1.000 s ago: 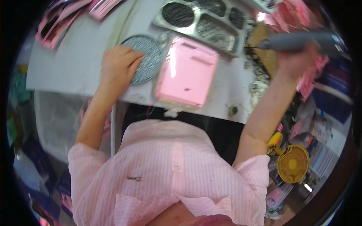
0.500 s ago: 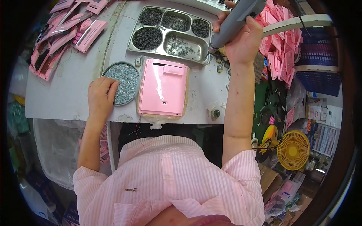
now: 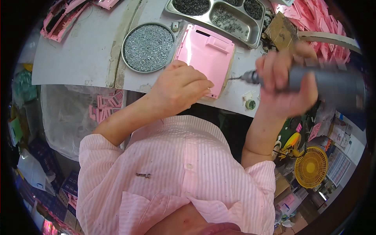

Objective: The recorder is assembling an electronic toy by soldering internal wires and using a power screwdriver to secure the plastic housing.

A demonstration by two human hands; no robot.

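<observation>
A flat pink plastic housing panel [image 3: 205,55] lies on a plastic-wrapped pad at the table's front edge. My left hand [image 3: 178,86] bends over its near side, fingers curled and pressed together near the lower corner; whatever is in them is hidden. In my right hand [image 3: 288,96] is a grey electric screwdriver [image 3: 329,80], blurred by motion, held sideways with its bit pointing left at the panel's right edge. Small silver screws [image 3: 149,47] fill a round dish [image 3: 123,53] left of the panel.
Behind the panel stands a metal compartment tray [image 3: 256,39] with dark screws. Pink parts [image 3: 309,19] are heaped at the far right, pink housings [image 3: 62,19] at the far left. A plastic-lined bin [image 3: 58,125] and a yellow basket [image 3: 311,167] sit below table level.
My left hand has left the screw dish and moved right onto the panel. The screwdriver has come down from the tray toward the panel's right side. The view has shifted.
</observation>
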